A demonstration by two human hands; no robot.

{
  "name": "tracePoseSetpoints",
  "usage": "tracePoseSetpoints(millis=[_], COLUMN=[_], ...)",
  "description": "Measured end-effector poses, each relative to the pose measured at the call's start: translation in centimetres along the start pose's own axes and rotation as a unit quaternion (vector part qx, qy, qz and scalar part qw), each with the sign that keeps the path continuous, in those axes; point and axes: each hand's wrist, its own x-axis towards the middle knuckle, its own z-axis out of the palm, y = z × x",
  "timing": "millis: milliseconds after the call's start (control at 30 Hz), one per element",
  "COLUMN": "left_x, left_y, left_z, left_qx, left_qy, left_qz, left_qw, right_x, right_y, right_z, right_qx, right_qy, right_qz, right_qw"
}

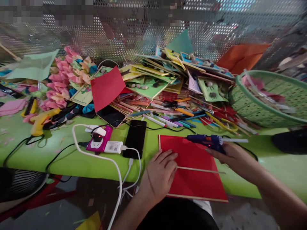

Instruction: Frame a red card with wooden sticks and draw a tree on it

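A red card-covered board with pale edges lies at the front of the green table, partly overhanging the edge. My left hand rests on its left side, fingers lightly bent and slightly apart on the red surface. A thin pale stick lies across the board, its left end at my left hand and its right end reaching past the board's edge. My right hand is wrapped round a dark blue glue gun, whose nozzle points left over the board's far edge. A white glue stick protrudes from the gun's back.
A black phone and a pink power strip with white cables are on the left. Behind lie pens, stacked decorated cards and a red sheet. A green basket stands right; a yellow glue gun lies far left.
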Motion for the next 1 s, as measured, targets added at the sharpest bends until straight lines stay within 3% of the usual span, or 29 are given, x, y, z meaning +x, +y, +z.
tracePoseSetpoints(millis=[267,600,833,1000], left_x=[-0.1,-0.1,0.0,0.0], left_y=[0.0,0.0,-0.1,-0.1], left_z=[0.2,0.2,0.2,0.2], left_qx=[0.001,-0.002,0.005,-0.002], left_qy=[0.005,0.002,0.013,0.014], left_qz=[0.003,0.003,0.01,0.009], left_qw=[1.0,1.0,1.0,1.0], right_x=[-0.5,0.1,-0.5,-0.5], right_y=[2.1,0.3,2.1,2.0], right_z=[-0.5,-0.2,-0.6,-0.4], right_qx=[-0.012,-0.01,-0.015,0.03], right_qy=[0.014,0.023,0.016,0.02], right_qz=[0.026,0.005,0.045,0.03], right_qw=[0.999,1.0,0.999,0.999])
